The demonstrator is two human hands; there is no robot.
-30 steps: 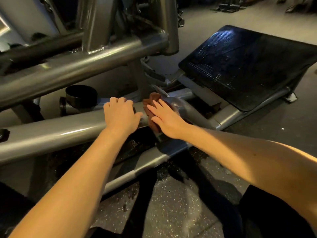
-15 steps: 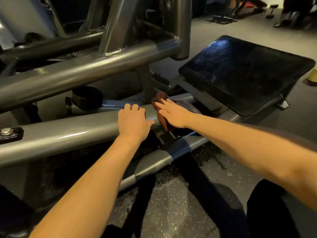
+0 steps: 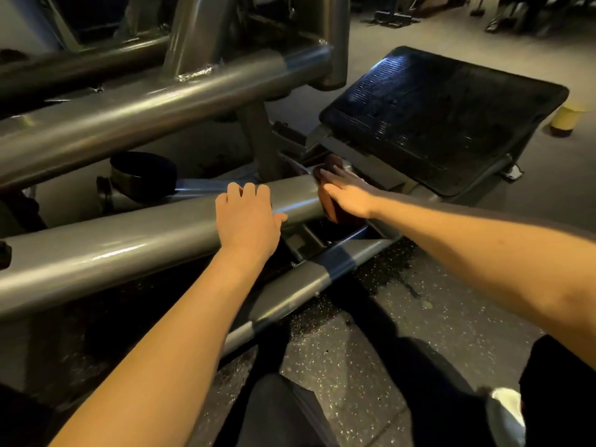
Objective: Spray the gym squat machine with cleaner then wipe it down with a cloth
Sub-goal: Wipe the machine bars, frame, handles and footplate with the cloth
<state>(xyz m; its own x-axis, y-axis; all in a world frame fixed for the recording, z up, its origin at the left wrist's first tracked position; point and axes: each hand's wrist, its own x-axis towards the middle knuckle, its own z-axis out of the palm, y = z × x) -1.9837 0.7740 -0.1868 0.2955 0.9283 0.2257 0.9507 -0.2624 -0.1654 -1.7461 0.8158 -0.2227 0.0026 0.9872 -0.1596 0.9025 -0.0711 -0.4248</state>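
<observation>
The squat machine's thick grey steel tube [image 3: 129, 246] runs from lower left toward the centre. My left hand [image 3: 246, 217] rests on top of this tube, fingers curled over its far side. At the tube's right end my right hand [image 3: 346, 193] presses a brown cloth [image 3: 332, 208] flat against the metal, fingers straight. Most of the cloth is hidden under that hand. The black ribbed footplate [image 3: 445, 117] slopes up at the right. No spray bottle is visible.
More grey frame tubes [image 3: 154, 104] cross above the hands. A black round cap [image 3: 145, 175] sits behind the lower tube. A lower rail [image 3: 322, 275] lies on the speckled rubber floor [image 3: 348, 359]. A yellow object [image 3: 567, 119] stands at far right. My dark-clothed legs fill the bottom.
My right hand has pushed the cloth further right and away along the tube's end. My left hand has slid right along the tube. The view has shifted with the head.
</observation>
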